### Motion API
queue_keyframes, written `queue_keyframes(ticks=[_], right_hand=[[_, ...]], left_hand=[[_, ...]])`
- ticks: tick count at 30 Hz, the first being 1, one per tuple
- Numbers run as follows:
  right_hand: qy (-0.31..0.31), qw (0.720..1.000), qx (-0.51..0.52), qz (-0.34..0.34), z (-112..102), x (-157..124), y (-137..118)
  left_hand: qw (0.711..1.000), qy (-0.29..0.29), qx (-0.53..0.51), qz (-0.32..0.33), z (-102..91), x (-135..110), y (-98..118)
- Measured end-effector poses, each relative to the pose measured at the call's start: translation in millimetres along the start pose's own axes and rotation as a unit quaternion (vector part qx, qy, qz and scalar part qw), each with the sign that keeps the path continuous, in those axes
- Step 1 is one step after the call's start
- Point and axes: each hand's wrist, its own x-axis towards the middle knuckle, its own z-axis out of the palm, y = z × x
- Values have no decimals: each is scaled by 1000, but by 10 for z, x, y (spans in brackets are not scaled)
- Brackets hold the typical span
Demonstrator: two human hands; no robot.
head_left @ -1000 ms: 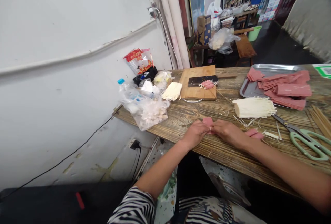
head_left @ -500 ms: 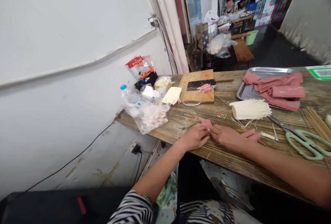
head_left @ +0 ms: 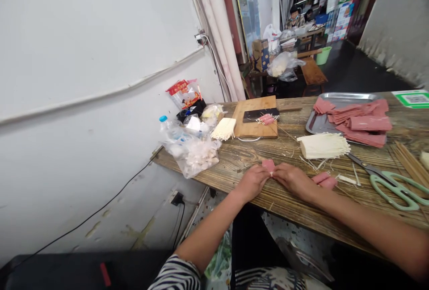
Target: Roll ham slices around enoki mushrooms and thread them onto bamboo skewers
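A white wall (head_left: 83, 48) fills the left side, and the wooden table (head_left: 234, 158) runs from it toward the right. On the table's far right side lies the metal tray (head_left: 317, 122), heaped with folded pink slices (head_left: 368, 122). At the left end sits a clear plastic bag (head_left: 196, 156) with pale contents, touching the wood. Green-handled scissors (head_left: 395, 187) lie at the right, blades pointing toward the larger bundle of white enoki mushrooms (head_left: 323, 145), which is just in front of the tray. The cutting board (head_left: 258, 102) lies toward the far edge, with a dark-bladed cleaver (head_left: 253, 116) across it. A smaller enoki bundle (head_left: 224, 128) rests just beside the board's left edge. Near the table's front edge, the left hand (head_left: 253, 180) and right hand (head_left: 293, 178) meet at a single pink slice (head_left: 268, 165): the fingers of both pinch its near edge, while its far part shows flat beyond the fingertips. Skewered pink rolls (head_left: 267, 119) lie over the cleaver blade, and more pink rolls (head_left: 324, 180) lie just beyond the right forearm. Smallest are the thin white mushroom scraps (head_left: 313, 163) scattered before the larger bundle.
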Motion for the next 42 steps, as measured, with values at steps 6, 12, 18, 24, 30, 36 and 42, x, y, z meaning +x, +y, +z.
queue_keyframes(ticks=[6, 12, 18, 24, 30, 36, 42], right_hand=[[-18, 997, 71, -12, -61, 86, 29], [-70, 988, 125, 51, -195, 219, 46], [-108, 979, 130, 111, -199, 293, 105], [-151, 968, 129, 157, -210, 395, 170], [-164, 963, 141, 160, -256, 433, 147], [-160, 963, 136, 168, -252, 432, 146], [-146, 965, 122, 180, -224, 434, 145]], left_hand=[[994, -22, -67, -85, -52, 74, -69], [988, -37, -91, -118, -85, 113, -65], [975, 6, -119, -188, -34, 104, -12], [944, -53, -166, -279, -74, 224, -65], [944, -60, -190, -264, -146, 280, 13], [960, -61, -146, -229, -144, 264, -10], [954, -78, -131, -257, -99, 246, -113]])
